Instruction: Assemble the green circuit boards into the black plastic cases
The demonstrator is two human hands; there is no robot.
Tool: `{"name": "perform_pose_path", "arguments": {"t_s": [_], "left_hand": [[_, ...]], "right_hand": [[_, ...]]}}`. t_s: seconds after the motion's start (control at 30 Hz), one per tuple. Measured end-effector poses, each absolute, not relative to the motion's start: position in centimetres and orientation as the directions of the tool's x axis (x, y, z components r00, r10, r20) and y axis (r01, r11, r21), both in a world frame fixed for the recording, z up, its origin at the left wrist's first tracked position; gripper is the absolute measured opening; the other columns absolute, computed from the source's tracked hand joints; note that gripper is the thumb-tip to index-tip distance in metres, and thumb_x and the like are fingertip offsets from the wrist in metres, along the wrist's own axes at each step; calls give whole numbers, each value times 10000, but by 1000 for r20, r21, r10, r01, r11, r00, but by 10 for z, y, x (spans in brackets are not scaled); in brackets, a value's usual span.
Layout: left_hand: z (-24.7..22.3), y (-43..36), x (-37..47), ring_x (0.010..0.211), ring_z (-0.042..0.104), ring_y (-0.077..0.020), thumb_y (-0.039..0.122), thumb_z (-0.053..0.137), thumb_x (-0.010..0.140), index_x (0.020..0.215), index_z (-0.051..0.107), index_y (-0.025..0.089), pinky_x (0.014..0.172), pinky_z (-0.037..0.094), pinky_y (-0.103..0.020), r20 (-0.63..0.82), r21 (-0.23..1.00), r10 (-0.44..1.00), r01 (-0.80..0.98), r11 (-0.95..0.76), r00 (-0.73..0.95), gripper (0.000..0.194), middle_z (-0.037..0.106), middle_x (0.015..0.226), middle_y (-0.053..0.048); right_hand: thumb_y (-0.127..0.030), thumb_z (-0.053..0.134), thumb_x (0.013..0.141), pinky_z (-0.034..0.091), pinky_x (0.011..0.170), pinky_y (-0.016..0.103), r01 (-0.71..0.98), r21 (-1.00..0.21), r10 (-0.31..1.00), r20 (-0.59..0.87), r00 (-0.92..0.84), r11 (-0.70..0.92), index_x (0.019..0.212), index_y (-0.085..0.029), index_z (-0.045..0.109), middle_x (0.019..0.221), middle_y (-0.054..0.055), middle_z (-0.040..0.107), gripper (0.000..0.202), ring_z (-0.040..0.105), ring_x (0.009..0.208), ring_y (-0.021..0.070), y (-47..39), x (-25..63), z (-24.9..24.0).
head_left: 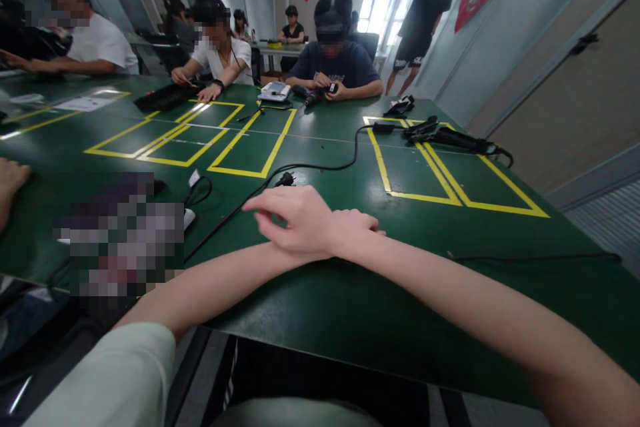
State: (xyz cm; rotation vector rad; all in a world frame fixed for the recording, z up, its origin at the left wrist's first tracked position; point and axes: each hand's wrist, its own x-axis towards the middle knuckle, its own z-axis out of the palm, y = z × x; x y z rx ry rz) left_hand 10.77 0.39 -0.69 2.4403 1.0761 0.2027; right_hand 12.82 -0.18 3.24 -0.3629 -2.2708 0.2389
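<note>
My forearms cross low over the green table [280, 300]. My right hand [297, 217] lies on top, across my left wrist, with thumb and index finger bent and a gap between them. Nothing is in it. Just beyond my right wrist shows part of my left hand [355, 219], low by the tabletop; most of its fingers are hidden, so their grip cannot be made out. Close behind my right hand are a black plug [286, 179] and a black cable [315, 165] running over the table.
Yellow tape rectangles [237, 172] mark the tabletop. A black corded tool [455, 138] lies at the right, a thin dark cable [540, 257] nearer. Left of me is a blurred-out object [135, 233] and another person's hand [13, 180]. Several people sit across; one person [425, 13] stands behind.
</note>
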Motion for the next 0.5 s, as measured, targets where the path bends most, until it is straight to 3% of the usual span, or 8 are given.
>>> {"name": "perform_pose_path", "arguments": {"t_s": [0.2, 0.33, 0.5], "left_hand": [[-6, 3, 126, 963, 753, -235, 395, 551, 1017, 1091, 703, 224, 857, 555, -321, -131, 387, 725, 708, -590, 676, 240, 790, 1017, -66], [-5, 3, 131, 1002, 753, -257, 424, 460, 1064, 1103, 691, 221, 835, 562, -342, -173, 349, 714, 720, -599, 678, 310, 785, 1068, -90], [-4, 4, 131, 1011, 753, -269, 443, 404, 1088, 1119, 688, 210, 805, 564, -348, -187, 333, 696, 711, -619, 693, 369, 782, 1081, -102]], "right_hand": [[-207, 468, 1036, 542, 898, 338, 295, -327, 397, 312, -863, 898, 1365, -245, 630, 1309, 36, 741, 369, 707, 1166, 238, 8, 21, 36], [-226, 414, 1038, 558, 975, 443, 412, -369, 498, 177, -849, 833, 1577, -260, 439, 1416, 65, 688, 541, 700, 1210, 294, 10, -8, 28], [-204, 432, 1006, 558, 1013, 495, 422, -399, 494, 92, -865, 814, 1637, -244, 343, 1436, 104, 671, 638, 689, 1238, 324, 15, -17, 18]]}}
